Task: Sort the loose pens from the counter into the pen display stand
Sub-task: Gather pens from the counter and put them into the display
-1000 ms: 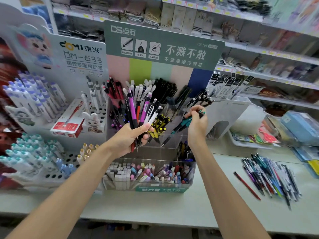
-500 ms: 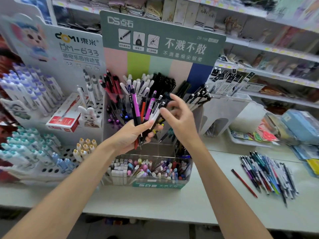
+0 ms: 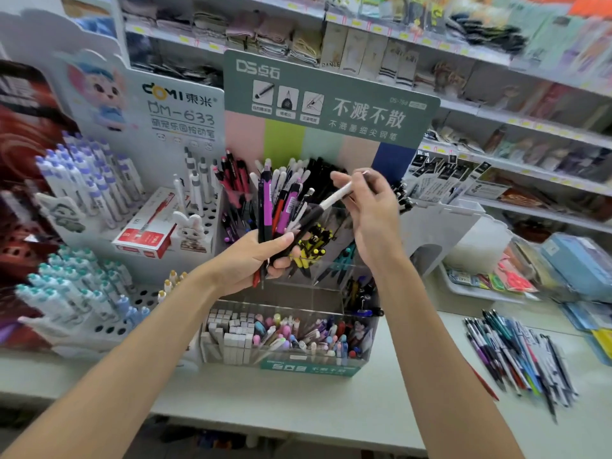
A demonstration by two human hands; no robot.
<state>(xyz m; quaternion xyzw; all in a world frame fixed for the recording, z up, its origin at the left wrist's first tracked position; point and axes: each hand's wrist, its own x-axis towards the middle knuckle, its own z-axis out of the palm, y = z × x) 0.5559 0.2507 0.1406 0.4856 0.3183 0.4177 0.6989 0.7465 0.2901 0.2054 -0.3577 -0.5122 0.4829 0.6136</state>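
My left hand (image 3: 256, 260) grips a bunch of pens (image 3: 281, 207), purple, black, red and white, held upright in front of the clear pen display stand (image 3: 331, 306). My right hand (image 3: 372, 213) pinches the white end of a black-and-white pen (image 3: 326, 205) whose lower end is still among the bunch. The stand has tiers of compartments filled with pens under a green sign (image 3: 331, 101). A pile of loose pens (image 3: 520, 352) lies on the counter (image 3: 298, 405) at the right.
A white holed display with purple- and teal-capped pens (image 3: 89, 200) stands at the left, with a red box (image 3: 145, 231) on it. A white tray (image 3: 477, 286) with small items sits behind the loose pile. Shelves of goods fill the background.
My right hand left the teal pens in the stand's right compartment, moved to the bunch in my left hand, and now pinches a white-ended pen there. The view has shifted closer.
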